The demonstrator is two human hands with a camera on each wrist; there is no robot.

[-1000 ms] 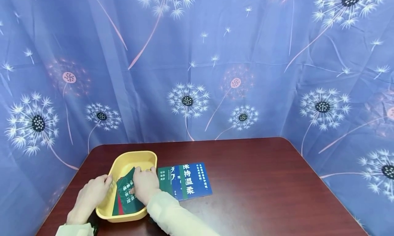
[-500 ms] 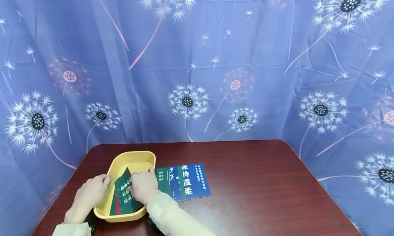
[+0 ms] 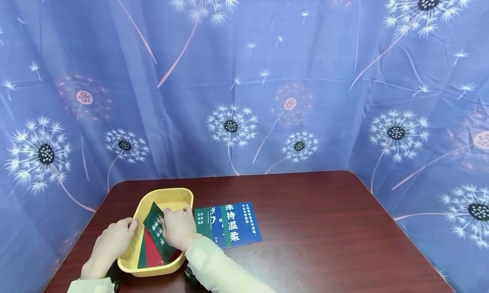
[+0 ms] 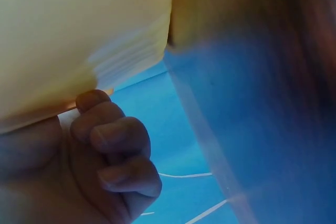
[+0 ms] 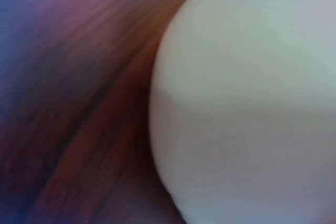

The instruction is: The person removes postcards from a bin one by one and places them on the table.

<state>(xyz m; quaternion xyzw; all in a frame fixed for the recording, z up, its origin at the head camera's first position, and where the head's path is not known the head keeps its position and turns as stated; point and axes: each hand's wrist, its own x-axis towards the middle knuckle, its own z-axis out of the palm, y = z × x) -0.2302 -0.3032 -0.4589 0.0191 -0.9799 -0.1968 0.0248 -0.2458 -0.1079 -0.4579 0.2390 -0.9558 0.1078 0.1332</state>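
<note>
A yellow plastic basin (image 3: 166, 195) stands at the left of the table. My left hand (image 3: 110, 245) grips its left rim; in the left wrist view the fingers curl beside the pale wall of the basin (image 4: 68, 35). Inside the basin, my right hand (image 3: 178, 229) pinches a dark green card (image 3: 154, 223) with white writing, tilted up on its edge. Its fingertips are mostly hidden behind the hand. Beneath lie a red card (image 3: 151, 249) and another green card (image 3: 142, 255). The right wrist view is filled mainly by the basin's blurred outer wall (image 5: 247, 98).
Right of the basin, several blue and green printed cards (image 3: 244, 225) overlap in a row on the dark red wooden table (image 3: 324, 229). A blue curtain (image 3: 267, 63) with dandelion prints hangs around the table's back and sides.
The green card in my right hand has lifted at its left side and turned steeper, baring more of the red card under it. My left hand stays on the rim.
</note>
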